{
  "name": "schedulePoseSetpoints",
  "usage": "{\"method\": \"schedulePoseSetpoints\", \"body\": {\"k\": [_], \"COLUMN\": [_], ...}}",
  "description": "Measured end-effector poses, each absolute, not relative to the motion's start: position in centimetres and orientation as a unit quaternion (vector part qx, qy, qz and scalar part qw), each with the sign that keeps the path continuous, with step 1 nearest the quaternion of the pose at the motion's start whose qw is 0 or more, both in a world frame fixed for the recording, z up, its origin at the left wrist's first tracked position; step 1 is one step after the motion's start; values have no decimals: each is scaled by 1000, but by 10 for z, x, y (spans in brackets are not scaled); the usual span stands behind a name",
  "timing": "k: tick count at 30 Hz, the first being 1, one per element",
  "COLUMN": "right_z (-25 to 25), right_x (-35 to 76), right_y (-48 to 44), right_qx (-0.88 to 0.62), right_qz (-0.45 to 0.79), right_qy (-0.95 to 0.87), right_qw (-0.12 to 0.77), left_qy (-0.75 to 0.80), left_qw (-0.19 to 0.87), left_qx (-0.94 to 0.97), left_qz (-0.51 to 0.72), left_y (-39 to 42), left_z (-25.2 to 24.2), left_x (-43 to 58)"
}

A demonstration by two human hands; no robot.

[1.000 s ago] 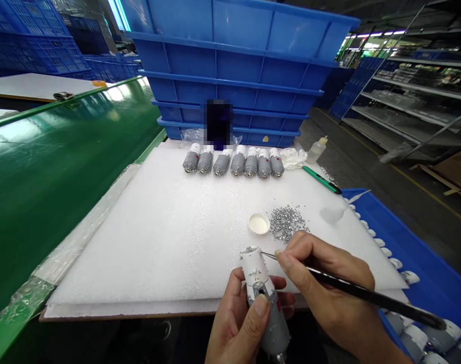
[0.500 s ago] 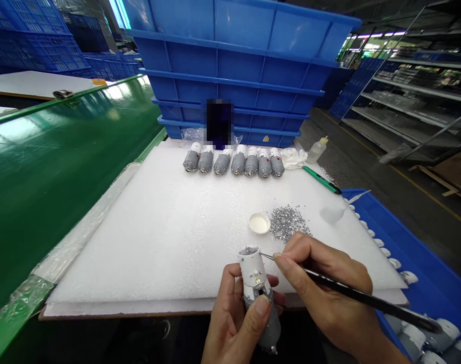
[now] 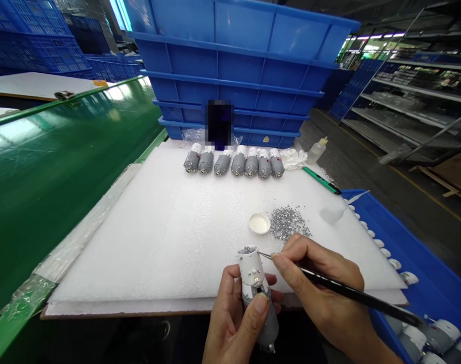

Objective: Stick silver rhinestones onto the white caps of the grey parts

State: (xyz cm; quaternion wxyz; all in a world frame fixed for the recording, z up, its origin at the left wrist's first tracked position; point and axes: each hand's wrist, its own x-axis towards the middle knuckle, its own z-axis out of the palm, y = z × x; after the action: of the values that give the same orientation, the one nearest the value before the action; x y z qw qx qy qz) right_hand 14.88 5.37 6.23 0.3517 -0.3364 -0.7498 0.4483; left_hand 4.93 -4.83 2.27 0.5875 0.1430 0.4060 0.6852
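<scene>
My left hand (image 3: 236,323) is closed around a small grey motor with a white gearbox end (image 3: 253,280), held upright at the near edge of the foam sheet. My right hand (image 3: 321,290) pinches a long thin black tool (image 3: 359,298) like a pen. The tool's fine metal tip rests at the top rim of the white end. Just beyond my fingers lie a heap of tiny silvery parts (image 3: 289,222) and a small white round cap (image 3: 259,223).
Several finished motors (image 3: 234,163) lie in a row at the far edge of the white foam sheet (image 3: 169,227), with a white cloth, a small bottle (image 3: 317,150) and a green pen (image 3: 321,180). Stacked blue crates (image 3: 234,65) stand behind. A green conveyor (image 3: 55,167) runs left; a blue bin (image 3: 423,273) holds motors on the right.
Both hands and the motor have shifted slightly toward me and left. The tool tip stays at the top of the white end.
</scene>
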Motion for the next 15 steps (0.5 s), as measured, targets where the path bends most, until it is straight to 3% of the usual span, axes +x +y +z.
{"method": "schedulePoseSetpoints", "body": {"k": [6, 10, 15], "right_z": [64, 49, 23], "right_x": [160, 189, 221], "right_y": [55, 70, 87], "right_qx": [-370, -426, -499], "right_qz": [439, 414, 373], "right_qy": [-720, -718, -715], "right_qw": [390, 362, 316], "left_qy": [358, 318, 383], "left_qw": [629, 661, 666], "left_qx": [63, 57, 85], "left_qz": [688, 678, 634], "left_y": [-48, -47, -44], "left_z": [24, 21, 27], "left_x": [46, 40, 38]}}
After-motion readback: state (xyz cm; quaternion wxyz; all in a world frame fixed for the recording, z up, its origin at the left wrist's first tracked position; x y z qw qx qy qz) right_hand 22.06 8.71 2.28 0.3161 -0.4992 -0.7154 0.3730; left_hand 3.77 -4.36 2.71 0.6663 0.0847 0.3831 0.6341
